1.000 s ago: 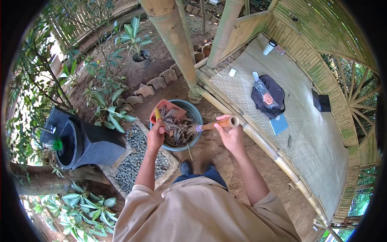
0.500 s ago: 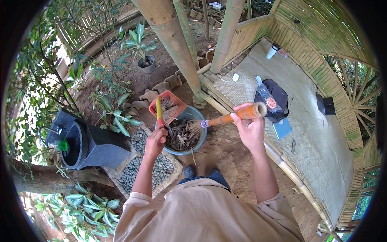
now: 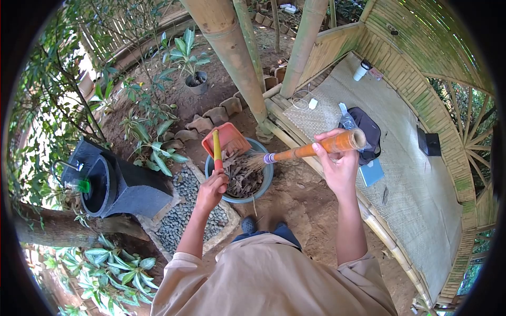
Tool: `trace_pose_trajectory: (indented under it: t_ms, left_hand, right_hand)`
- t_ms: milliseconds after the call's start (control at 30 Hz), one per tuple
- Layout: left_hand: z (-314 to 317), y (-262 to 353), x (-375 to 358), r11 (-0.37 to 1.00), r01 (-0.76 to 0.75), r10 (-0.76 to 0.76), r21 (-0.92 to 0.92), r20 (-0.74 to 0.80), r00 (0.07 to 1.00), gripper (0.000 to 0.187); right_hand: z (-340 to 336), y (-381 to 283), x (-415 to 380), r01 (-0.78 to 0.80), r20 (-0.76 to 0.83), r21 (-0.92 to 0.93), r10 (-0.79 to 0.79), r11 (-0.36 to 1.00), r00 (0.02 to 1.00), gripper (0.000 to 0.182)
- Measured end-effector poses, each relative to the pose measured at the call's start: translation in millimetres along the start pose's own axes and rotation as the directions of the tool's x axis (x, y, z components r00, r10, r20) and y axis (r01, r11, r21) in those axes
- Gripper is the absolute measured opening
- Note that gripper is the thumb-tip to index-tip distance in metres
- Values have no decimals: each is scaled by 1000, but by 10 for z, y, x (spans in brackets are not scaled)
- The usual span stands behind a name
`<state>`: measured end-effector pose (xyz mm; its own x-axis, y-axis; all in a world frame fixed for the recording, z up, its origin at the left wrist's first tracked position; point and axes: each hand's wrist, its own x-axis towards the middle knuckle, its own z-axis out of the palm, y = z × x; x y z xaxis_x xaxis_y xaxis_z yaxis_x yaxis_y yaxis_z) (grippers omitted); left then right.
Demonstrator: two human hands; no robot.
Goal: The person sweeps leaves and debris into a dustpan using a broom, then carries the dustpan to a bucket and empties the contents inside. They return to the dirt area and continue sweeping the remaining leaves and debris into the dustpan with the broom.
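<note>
My left hand [image 3: 213, 187] is closed round the lower end of the red and yellow handle of a dustpan [image 3: 227, 138]. The dustpan's orange-red pan is tipped over the far left rim of a blue-grey tub [image 3: 270, 176]. Dry brown leaves [image 3: 243, 176] fill much of the tub, and some lie at the pan's lower edge. In my right hand [image 3: 339, 163] is a broom [image 3: 300, 152] with a thick bamboo handle, held almost level. Its bristles, bound with purple and white, point left over the tub's right side.
A dark stone basin [image 3: 124, 184] with a tap stands left, beside a pebble bed [image 3: 197, 208]. A bamboo platform [image 3: 416, 205] at right bears a black bag [image 3: 369, 126] and a blue notebook [image 3: 372, 173]. Thick bamboo posts [image 3: 226, 52] rise ahead.
The dustpan has tilted further over the tub, and its leaves have slid down to the tub. My left hand has shifted right; the broom has moved slightly right with my right hand.
</note>
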<state>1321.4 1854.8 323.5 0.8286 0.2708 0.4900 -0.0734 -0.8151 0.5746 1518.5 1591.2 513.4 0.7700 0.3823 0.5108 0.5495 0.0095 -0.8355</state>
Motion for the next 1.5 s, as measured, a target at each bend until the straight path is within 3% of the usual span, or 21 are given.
trace_pose_trajectory:
  t_ms: [67,200,267,367,467,567,700,800,933,1033,1167,1367,1500]
  left_hand:
    - [-46,100,6,1000,-19,19,20,-13,1000,19]
    - [14,112,-141,1000,-22,23,22,-25,999,18]
    - [230,-130,-246,999,37,-37,-6,-14,999,15]
    - [371,-294,-248,998,58,-59,-5,-41,997,14]
    - [334,-230,-296,978,195,-192,-78,44,980,16]
    - [393,-288,-433,987,154,-153,-54,32,988,19]
    - [256,-197,-361,988,146,-146,-44,0,989,23]
    - [199,-252,-246,981,192,-195,-39,-96,976,25]
    - [-2,-170,-68,922,376,-386,-88,-168,907,19]
    - [-57,-213,-29,924,361,-381,-129,-214,899,24]
    - [-116,-91,89,939,329,-343,-99,-188,920,28]
    - [-163,262,358,948,291,-305,-127,-106,946,26]
    - [-210,618,541,967,223,-230,-124,-42,972,24]
  right_hand:
    - [0,-26,-22,-3,-15,76,4,997,1000,22]
    - [-103,-73,21,-9,33,-24,9,1000,999,24]
    - [-52,14,32,0,91,-92,9,996,996,25]
    - [30,78,-55,-50,66,-10,50,999,997,27]
    - [22,97,-75,-54,45,11,54,998,998,26]
    - [-15,46,-94,-82,34,-2,82,997,996,27]
    - [-165,-64,-28,39,73,-192,-26,981,997,32]
    - [-186,-216,-10,-30,-53,-45,28,999,998,32]
    - [-509,-480,77,-63,-107,-140,48,988,993,30]
    - [-714,-732,88,-19,-190,-15,15,1000,982,32]
    - [-921,-934,-4,-146,-295,-91,114,985,949,36]
    - [-1187,-1039,-402,-146,-382,-171,71,974,921,36]
    - [-1436,-1200,-856,-280,-464,-218,153,935,873,31]
